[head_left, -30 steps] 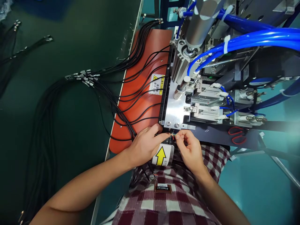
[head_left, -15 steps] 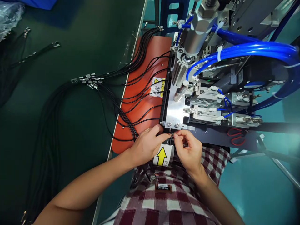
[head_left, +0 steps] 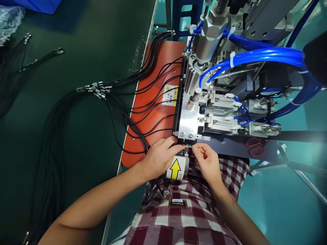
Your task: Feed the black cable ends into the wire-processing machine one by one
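Note:
My left hand [head_left: 160, 154] is closed in a pinch on a black cable, most of which its fingers hide. Out of its fingertips comes a short stretch of thin coloured wires [head_left: 188, 147], red and green among them. My right hand [head_left: 207, 160] pinches the far end of these wires between thumb and forefinger. Both hands are at the front end of the machine's metal clamp plate [head_left: 187, 124]. Just below them lies a white label with a yellow arrow [head_left: 175, 169]. A bunch of black cables [head_left: 139, 134] runs in beside my left hand.
An orange-red sheet [head_left: 159, 73] bears several cables leading into the machine. More cables with metal connectors [head_left: 95, 88] lie on the dark green table [head_left: 84, 146]. Blue air hoses [head_left: 268, 54] arch over the machine at right. Red-handled scissors [head_left: 255, 147] rest on the dark shelf.
My right fingertips have drawn slightly away from my left ones, and the coloured wires between them now show. My left hand has stayed nearly in place. The view has shifted a little.

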{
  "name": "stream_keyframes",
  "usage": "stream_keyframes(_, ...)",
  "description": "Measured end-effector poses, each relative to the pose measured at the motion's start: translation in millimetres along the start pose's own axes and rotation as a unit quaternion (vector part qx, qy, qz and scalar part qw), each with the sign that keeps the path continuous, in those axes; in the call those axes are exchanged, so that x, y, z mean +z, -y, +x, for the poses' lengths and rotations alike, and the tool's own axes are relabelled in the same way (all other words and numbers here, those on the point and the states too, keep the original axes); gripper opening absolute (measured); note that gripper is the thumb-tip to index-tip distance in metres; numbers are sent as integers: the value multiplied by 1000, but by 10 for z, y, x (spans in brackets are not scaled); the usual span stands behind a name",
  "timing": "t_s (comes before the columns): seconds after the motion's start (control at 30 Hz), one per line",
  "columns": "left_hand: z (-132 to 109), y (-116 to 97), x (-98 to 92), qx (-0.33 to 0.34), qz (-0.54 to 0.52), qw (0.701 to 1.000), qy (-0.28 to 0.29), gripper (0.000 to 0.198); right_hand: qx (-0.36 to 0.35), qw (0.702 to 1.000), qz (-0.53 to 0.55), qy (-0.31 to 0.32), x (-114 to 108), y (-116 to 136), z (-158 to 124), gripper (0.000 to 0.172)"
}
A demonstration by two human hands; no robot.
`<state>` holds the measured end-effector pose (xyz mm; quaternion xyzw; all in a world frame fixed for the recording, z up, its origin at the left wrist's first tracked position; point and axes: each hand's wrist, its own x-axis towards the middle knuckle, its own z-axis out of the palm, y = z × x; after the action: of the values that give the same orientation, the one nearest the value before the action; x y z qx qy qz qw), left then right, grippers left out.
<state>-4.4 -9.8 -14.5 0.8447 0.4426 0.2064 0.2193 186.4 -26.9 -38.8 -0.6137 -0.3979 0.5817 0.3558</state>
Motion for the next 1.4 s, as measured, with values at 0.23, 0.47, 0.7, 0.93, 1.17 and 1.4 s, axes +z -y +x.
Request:
stream_keyframes(0.23,-2,0,-4,6,-2,1000,-13,31,-160,971,-166,-58,100,45,-180,12)
stream_keyframes(0.47,4,2,-6,9,-25,1000,-12,29,-170,968,-181,-41,35,145,-63,13)
stream_keyframes(0.7,-6,0,0,-11,-43,999,-1,25,0,998,33,55,-26,14,68,26)
stream_keyframes(0.93,1,3,-13,-20,-29,999,-2,23,-90,996,-26,-1,115,-112,62,26)
stream_keyframes(1.17,8,7,2,1,-10,1000,-7,23,-117,993,0,-10,153,-147,62,21)
stream_keyframes(1.4,28,27,14,25,-1,999,-26,21,-177,981,-79,-31,114,-90,42,18)
